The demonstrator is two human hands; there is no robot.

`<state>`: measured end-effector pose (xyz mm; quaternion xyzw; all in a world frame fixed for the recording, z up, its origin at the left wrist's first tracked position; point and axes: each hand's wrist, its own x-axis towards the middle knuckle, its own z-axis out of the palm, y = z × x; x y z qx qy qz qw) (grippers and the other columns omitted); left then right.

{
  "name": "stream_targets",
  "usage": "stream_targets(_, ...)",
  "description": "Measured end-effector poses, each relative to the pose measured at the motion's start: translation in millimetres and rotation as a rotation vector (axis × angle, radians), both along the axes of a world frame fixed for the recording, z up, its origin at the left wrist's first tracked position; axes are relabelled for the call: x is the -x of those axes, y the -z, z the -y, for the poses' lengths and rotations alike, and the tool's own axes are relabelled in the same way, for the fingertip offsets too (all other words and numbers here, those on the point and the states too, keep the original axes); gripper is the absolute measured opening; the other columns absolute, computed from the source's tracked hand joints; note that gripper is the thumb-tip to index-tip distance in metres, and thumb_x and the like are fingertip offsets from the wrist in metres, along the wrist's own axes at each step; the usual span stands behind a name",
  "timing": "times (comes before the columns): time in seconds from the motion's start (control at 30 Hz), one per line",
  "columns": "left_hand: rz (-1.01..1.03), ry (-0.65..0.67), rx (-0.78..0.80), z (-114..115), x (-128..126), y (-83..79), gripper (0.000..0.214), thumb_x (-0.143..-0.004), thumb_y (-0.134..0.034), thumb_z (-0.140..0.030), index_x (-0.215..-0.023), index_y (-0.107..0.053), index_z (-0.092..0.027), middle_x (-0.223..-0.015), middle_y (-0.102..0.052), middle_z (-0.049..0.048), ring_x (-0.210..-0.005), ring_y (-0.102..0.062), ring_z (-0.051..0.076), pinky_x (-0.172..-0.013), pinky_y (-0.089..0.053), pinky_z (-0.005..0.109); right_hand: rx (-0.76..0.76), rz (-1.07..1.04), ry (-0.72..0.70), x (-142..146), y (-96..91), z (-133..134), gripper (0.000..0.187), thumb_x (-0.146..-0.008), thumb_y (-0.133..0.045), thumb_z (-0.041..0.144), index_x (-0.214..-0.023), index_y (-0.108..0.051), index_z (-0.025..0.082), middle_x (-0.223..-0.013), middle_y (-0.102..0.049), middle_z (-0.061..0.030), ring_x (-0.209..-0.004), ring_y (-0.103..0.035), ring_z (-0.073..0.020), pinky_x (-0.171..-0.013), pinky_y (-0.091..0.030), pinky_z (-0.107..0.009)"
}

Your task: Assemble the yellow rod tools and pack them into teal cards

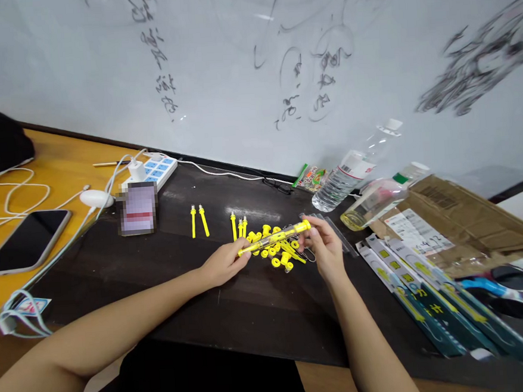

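Working remotely, I grip a seemingly assembled clear tube [274, 238] by its yellow ends in left hand [225, 264] and right hand [326, 249], loose yellow parts [285, 258] lying unfitted on the counter [167, 256] between them.

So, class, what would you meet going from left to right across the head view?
Black-screened phone → white power strip with blue sockets → two slim, silver-tipped yellow rods → clear yellow-ended tube → clear plastic water bottle → brown cardboard package
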<state>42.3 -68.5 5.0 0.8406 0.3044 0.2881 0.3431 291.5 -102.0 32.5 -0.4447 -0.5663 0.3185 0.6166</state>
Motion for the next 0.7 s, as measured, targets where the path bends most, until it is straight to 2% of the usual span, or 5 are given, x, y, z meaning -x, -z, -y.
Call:
stream_targets(0.17,0.047,-0.060,0.000,-1,1,-2.8,0.013,-0.087,-0.039,-0.027,-0.081,-0.046,-0.018,-0.068,-0.048,-0.0027,-0.061,-0.045,0.012,-0.061,-0.033,0.024,0.023,0.087,-0.038,-2,-2.8,2,0.029,-0.085,-0.056,0.038,-0.110,-0.060,0.025,-0.067,-0.054,0.0008,-0.059,-0.053,-0.0141,-0.050,-0.048,-0.026)
stream_targets(0.5,0.159,-0.165,0.115,-10,1,-1.2,0.019,-0.079,-0.037,-0.021,-0.061,-0.041,-0.017,-0.059,-0.046,-0.0029,-0.059,-0.044,0.011,-0.058,-0.030,0.023,0.044,0.028,-0.069,6,0.7,3,0.025,-0.084,-0.056,0.037,-0.108,-0.055,0.027,-0.081,-0.055,-0.0004,-0.061,-0.057,-0.0139,-0.045,-0.050,-0.025)
stream_targets(0.7,0.161,-0.216,0.156,-11,2,0.5,0.023,-0.077,-0.035,-0.021,-0.055,-0.040,-0.017,-0.053,-0.040,-0.0033,-0.055,-0.040,0.011,-0.055,-0.027,0.024,0.020,0.058,-0.054,7,-2.1,5,0.025,-0.084,-0.057,0.036,-0.107,-0.058,0.025,-0.068,-0.055,0.0011,-0.056,-0.055,-0.0137,-0.047,-0.049,-0.026)
